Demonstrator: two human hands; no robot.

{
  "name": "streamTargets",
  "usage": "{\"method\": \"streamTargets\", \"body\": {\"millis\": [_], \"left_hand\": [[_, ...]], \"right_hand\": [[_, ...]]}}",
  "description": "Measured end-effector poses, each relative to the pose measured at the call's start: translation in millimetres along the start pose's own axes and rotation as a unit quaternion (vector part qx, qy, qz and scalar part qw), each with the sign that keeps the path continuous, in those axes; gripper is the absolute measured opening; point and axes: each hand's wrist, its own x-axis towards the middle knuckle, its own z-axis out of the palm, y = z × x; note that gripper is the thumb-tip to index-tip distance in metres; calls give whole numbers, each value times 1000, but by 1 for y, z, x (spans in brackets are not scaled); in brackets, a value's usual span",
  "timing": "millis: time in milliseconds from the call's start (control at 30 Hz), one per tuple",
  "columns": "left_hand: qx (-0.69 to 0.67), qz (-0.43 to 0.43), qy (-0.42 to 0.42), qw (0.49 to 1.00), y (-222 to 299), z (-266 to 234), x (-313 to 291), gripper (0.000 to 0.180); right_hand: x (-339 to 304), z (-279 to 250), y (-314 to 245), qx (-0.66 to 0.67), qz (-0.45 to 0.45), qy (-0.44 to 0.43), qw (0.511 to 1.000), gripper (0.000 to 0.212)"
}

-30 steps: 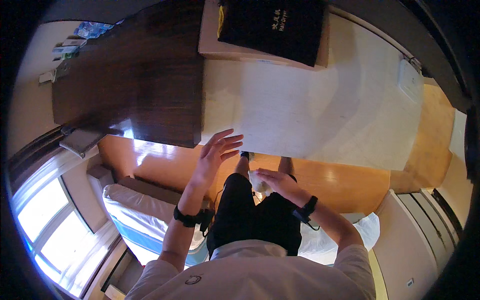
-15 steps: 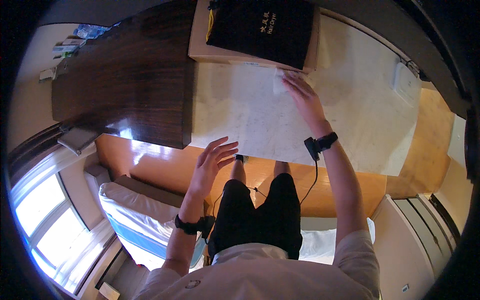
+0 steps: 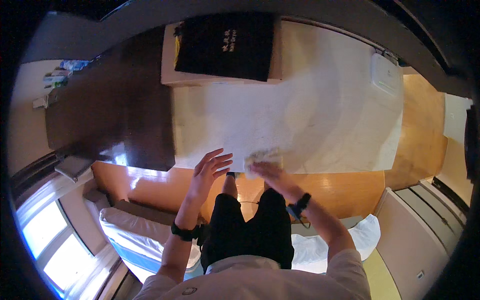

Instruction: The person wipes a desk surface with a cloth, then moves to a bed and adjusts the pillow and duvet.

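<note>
At the near edge of a pale marble-look tabletop (image 3: pixel 325 120), my right hand (image 3: pixel 271 174) presses on a white cloth (image 3: pixel 253 161), fingers closed over it. Motion blurs the cloth and part of the hand. To its left, my left hand (image 3: pixel 206 170) is empty, palm turned inward with the fingers apart, over or just in front of the tabletop's front edge; whether it touches is unclear. Both wrists wear black bands.
A cardboard box (image 3: pixel 168 67) with a black drawstring pouch (image 3: pixel 225 47) on top stands at the tabletop's back left. A white flat device (image 3: pixel 385 73) lies at the far right. A dark wooden surface (image 3: pixel 110 110) adjoins on the left; a bed (image 3: pixel 130 227) is behind.
My right hand has drawn the cloth from beside the box toward me and leftward, to the front edge. The view has shifted, and my left hand stays open in about the same place.
</note>
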Motion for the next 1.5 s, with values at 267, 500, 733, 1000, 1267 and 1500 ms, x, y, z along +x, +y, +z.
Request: {"method": "streamTargets", "body": {"millis": [267, 500, 733, 1000, 1267, 1500], "left_hand": [[30, -1, 6, 1000, 13, 3, 2, 45], [24, 11, 13, 1000, 7, 13, -7, 44], [-9, 17, 85, 996, -4, 5, -16, 43], [-62, 28, 124, 990, -6, 19, -32, 42], [-68, 26, 142, 987, -3, 24, -37, 44], [-83, 22, 103, 991, 4, 28, -27, 45]], "right_hand": [[-57, -30, -42, 96, 69, 14, 993, 50], [49, -168, -17, -81, 38, 243, 966, 43], [192, -279, 33, -211, -50, 312, 925, 31], [260, -309, 63, -348, -42, 289, 891, 27], [270, -288, 101, -326, 18, 231, 917, 38], [195, -231, 91, -133, 198, 150, 959, 37]]}}
